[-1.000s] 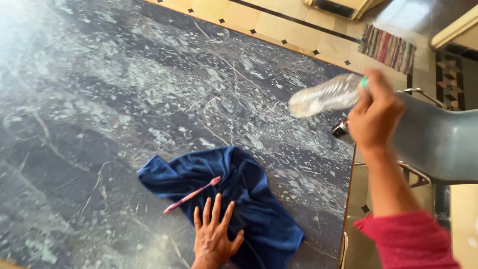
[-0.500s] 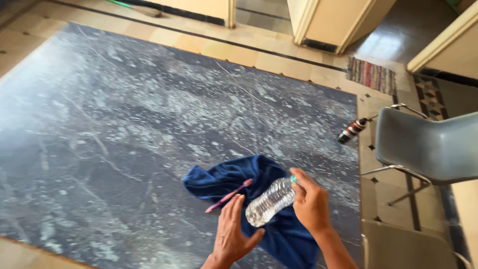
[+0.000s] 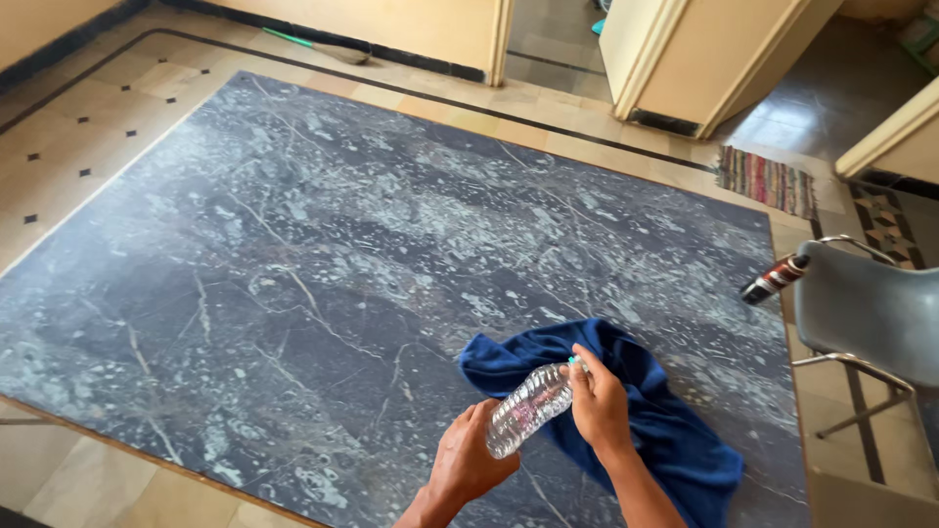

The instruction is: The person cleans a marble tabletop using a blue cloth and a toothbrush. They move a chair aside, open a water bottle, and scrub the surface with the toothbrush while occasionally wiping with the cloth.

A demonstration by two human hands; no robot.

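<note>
Near the bottom edge of the head view, just right of centre, both hands meet over a clear plastic bottle (image 3: pixel 529 410) held tilted, base low & to the left, neck up & to the right. Left hand (image 3: pixel 473 458) is wrapped round the lower end of the bottle from beneath, fingers curled on it, so it's grasping the base. Right hand (image 3: pixel 599 399) is closed over the neck/cap end, fingertips pinched on the top; a bit of pale cap shows by the thumb, cap itself mostly hidden, can't tell if it's on tight or loose. Bottle looks see-through w/ ribbed sides; contents can't be made out. Bottle sits in the air above the near edge of a big dark grey marble-pattern tabletop (image 3: pixel 323 254), not touching it. Just behind & right of the hands lies a crumpled dark blue cloth (image 3: pixel 665 430), spread on the tabletop toward its near right corner, w/ the right wrist over part of it. At the table's right edge, well apart from the hands, a small dark can w/ red band (image 3: pixel 773 280) lies tilted, right beside a grey plastic chair (image 3: pixel 866 308) w/ metal legs. Farther back: beige tiled floor (image 3: pixel 88 127) w/ small dark diamonds, a striped multicolour mat (image 3: pixel 765 182) by a doorway, cream-coloured door panels (image 3: pixel 724 54).
</note>
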